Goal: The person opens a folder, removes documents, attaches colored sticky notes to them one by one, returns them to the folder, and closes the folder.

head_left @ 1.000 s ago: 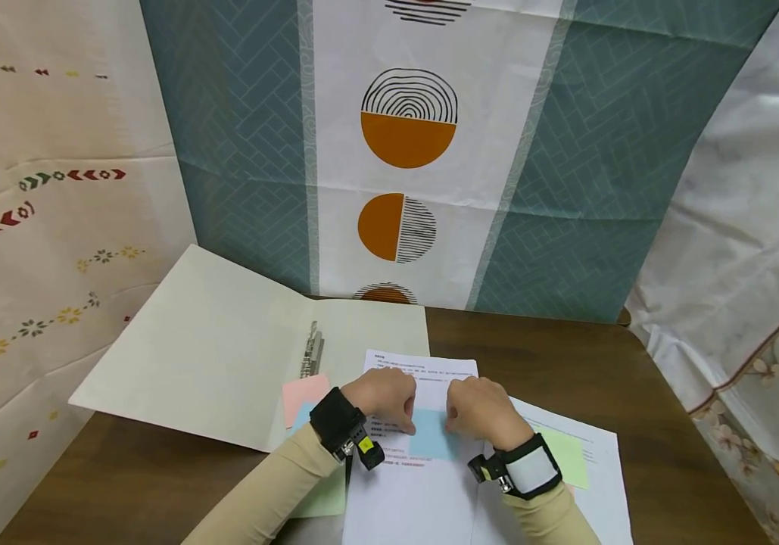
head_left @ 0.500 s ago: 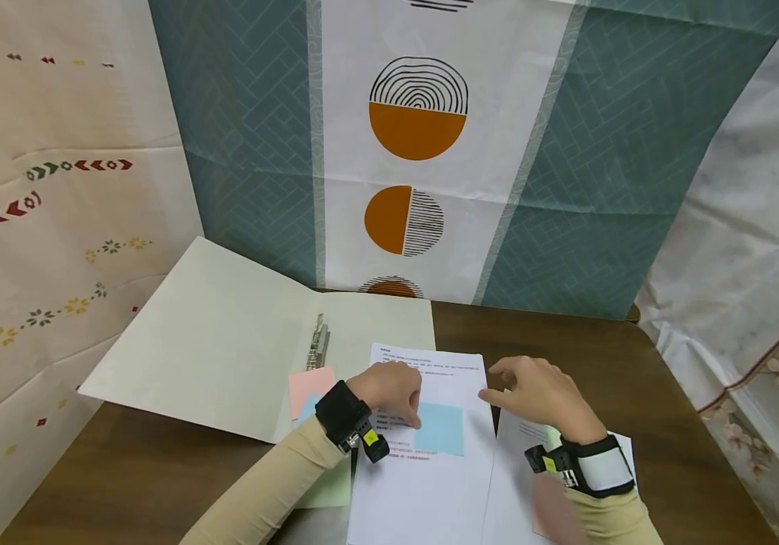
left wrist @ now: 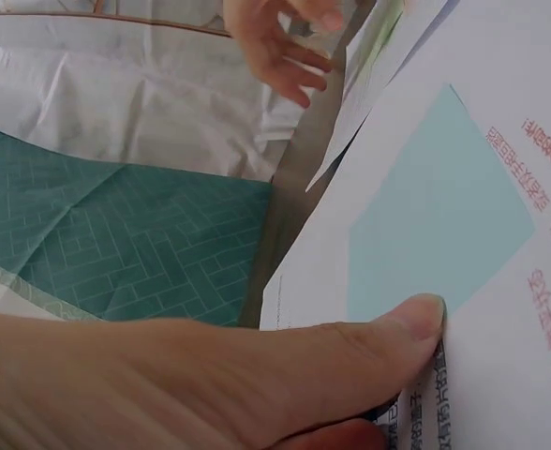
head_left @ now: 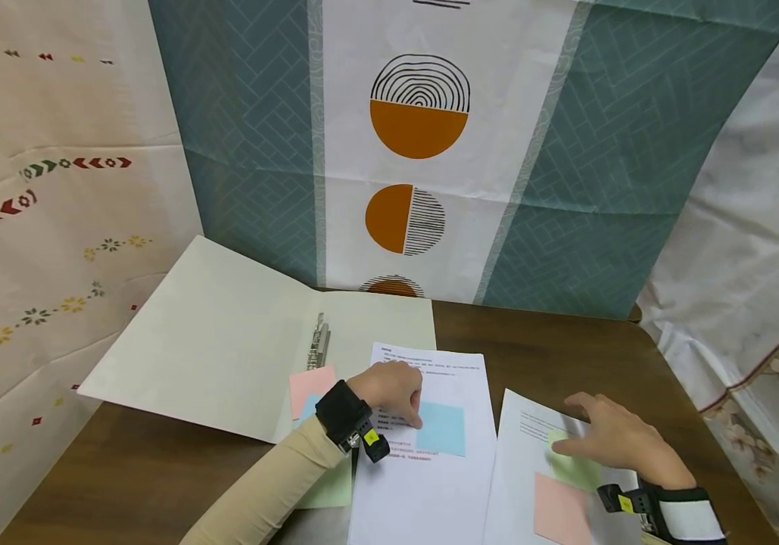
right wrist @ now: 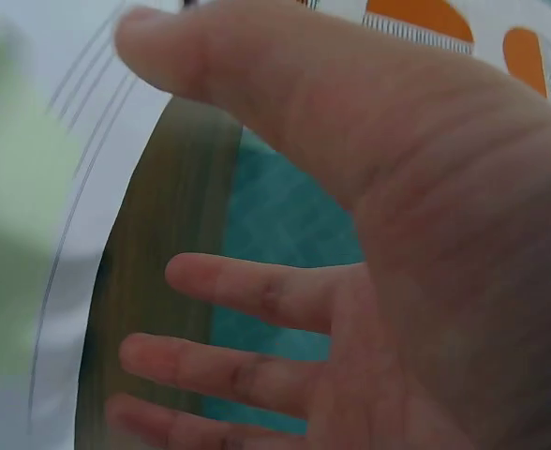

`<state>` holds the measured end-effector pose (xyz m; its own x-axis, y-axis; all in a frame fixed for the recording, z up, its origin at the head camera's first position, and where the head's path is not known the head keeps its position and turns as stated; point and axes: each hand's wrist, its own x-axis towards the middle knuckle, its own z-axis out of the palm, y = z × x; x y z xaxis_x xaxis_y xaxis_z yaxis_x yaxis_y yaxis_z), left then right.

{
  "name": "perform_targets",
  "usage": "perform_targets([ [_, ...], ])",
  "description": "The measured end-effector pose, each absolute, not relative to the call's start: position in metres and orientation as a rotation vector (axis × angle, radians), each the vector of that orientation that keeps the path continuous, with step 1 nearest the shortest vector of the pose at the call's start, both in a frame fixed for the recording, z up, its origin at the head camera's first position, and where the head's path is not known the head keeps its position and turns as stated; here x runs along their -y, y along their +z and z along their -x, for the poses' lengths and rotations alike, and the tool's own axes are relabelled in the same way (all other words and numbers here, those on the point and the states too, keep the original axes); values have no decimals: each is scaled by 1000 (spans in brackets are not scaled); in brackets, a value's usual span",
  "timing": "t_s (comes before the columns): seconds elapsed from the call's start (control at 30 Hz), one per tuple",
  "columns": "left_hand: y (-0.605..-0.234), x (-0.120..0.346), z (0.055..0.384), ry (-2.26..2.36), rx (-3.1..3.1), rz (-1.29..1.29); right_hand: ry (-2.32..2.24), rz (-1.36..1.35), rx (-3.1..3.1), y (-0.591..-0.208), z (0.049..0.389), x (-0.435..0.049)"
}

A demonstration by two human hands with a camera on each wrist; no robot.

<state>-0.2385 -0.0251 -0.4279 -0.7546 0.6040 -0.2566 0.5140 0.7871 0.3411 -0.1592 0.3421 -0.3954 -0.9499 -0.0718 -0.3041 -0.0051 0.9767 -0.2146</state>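
My left hand (head_left: 392, 390) rests on a printed sheet (head_left: 426, 492), its fingers curled under. In the left wrist view its thumb (left wrist: 416, 317) lies right at the corner of a light blue sticky note (left wrist: 439, 216) that sits flat on the print. Off to the right, my right hand (head_left: 624, 435) holds nothing, thumb and fingers spread. In the head view it overlaps a green sticky note (head_left: 578, 471) on a second sheet (head_left: 515, 446). A pink sticky note (head_left: 559, 507) lies just below the green one.
An open white folder (head_left: 205, 348) with a metal clip (head_left: 319, 341) stands at the back left. Pink (head_left: 307, 382) and green notes (head_left: 331, 488) show left of the printed sheet. The brown table (head_left: 532, 341) ends at hanging cloths behind and at both sides.
My right hand has left the blue note and moved right over the second sheet, its fingers opening out. The pink note there has come into view. My left hand stays in place on the sheet.
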Motion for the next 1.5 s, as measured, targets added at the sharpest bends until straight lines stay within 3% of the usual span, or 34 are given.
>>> perform_targets([
  [0.3, -430, 26, 239, 353, -2610, -854, -264, -11, -2754, -411, 145, -380],
  [1.1, -429, 26, 238, 364, -2630, -838, -263, -46, -2712, -422, 148, -386],
  [1.3, -430, 26, 238, 366, -2627, -849, -495, -14, -2686, -417, 148, -392],
  [1.5, -429, 26, 239, 362, -2623, -839, -817, 212, -2757, -405, 145, -400],
])
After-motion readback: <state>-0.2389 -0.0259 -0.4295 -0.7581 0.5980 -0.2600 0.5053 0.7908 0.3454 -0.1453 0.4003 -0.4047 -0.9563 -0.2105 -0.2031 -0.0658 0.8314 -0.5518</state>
